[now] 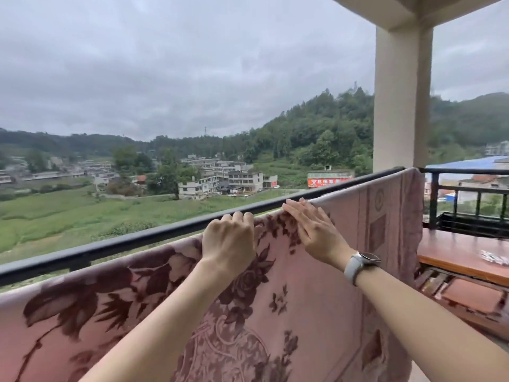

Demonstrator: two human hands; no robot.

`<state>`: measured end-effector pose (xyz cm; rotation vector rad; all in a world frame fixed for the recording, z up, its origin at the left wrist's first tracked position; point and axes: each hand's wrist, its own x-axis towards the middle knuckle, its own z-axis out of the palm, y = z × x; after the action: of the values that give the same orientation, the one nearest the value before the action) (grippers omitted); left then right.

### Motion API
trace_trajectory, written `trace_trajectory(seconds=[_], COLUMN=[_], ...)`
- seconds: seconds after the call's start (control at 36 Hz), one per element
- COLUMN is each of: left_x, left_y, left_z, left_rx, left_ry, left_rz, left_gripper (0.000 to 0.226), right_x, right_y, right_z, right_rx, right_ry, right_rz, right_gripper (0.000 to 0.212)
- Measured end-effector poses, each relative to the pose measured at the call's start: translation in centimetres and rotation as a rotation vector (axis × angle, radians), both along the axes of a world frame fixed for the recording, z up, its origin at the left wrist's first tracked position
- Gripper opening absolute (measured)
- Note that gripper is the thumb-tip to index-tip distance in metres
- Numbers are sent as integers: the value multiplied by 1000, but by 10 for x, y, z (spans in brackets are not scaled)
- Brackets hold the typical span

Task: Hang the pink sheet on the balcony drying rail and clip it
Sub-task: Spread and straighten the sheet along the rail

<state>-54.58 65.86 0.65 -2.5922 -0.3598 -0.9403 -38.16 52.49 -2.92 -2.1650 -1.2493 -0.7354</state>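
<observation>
- Left hand [230, 241], centre frame: fingers curled over top edge of pink sheet [165, 312].
- Right hand [312, 228]: fingers straight, flat against sheet.
- Sheet draped along black drying rail [124, 244], lower left to pillar [400, 106].

A cream square pillar [401, 106] rises at the balcony's right side. Right of it, a reddish wooden bench [457, 250] stands against a dark side railing [468, 188], with a small pale object [494, 257], too blurred to name, near its right end. Beyond lie a green field [82, 213], white multi-storey houses [220, 177], a red banner [329, 181], a blue roof [468, 162], wooded hills [316, 128] and grey cloud [165, 64]
</observation>
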Motion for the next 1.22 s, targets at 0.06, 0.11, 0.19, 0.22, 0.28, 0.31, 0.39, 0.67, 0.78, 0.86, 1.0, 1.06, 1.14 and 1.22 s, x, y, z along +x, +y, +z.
trace_trajectory(seconds=[0.06, 0.11, 0.19, 0.22, 0.28, 0.31, 0.39, 0.67, 0.78, 0.86, 1.0, 1.06, 1.14, 1.22], left_x=[31, -33, -8, 7, 42, 58, 99, 172, 203, 223, 260, 279, 284, 306], left_y=[-16, 19, 14, 5, -12, -20, -40, -76, -91, -106, -127, -138, -144, -151], left_z=[1, 0, 4, 7, 11, 12, 14, -2, -5, -8, -10, -12, -12, -11], left_rx=[2, -25, 4, -6, -6, -35, -46, -45, -17, 0, -30, -28, -8, 5], left_ry=[-13, -5, 0, 35, 140, 195, 278, 114, 73, 31, -2, -16, -12, -5], left_rz=[-30, -102, -110, -96, -29, -3, 47, -25, -29, -25, 6, 17, 28, 32], left_gripper=[34, 35, 34, 33, 31, 32, 33, 19, 28, 35, 33, 34, 35, 33], right_x=[22, -47, -27, -12, 23, 39, 80, 148, 183, 203, 233, 253, 259, 285], right_y=[-9, 27, 14, 3, -19, -29, -57, -118, -141, -160, -185, -193, -189, -182], right_z=[1, -3, -5, -5, -3, -1, 1, -20, -25, -31, -39, -38, -32, -27], right_rx=[7, 6, -12, -19, -39, -55, -104, -124, -75, -18, 61, 125, 205, 275], right_ry=[-9, 15, 53, 49, 48, 67, 136, 276, 261, 286, 335, 340, 389, 458], right_rz=[-3, 0, -29, -45, -70, -90, -154, -233, -218, -174, -105, -88, -50, 5], right_gripper=[52, 51, 49, 50, 52, 54, 60, 57, 52, 49, 42, 39, 33, 30])
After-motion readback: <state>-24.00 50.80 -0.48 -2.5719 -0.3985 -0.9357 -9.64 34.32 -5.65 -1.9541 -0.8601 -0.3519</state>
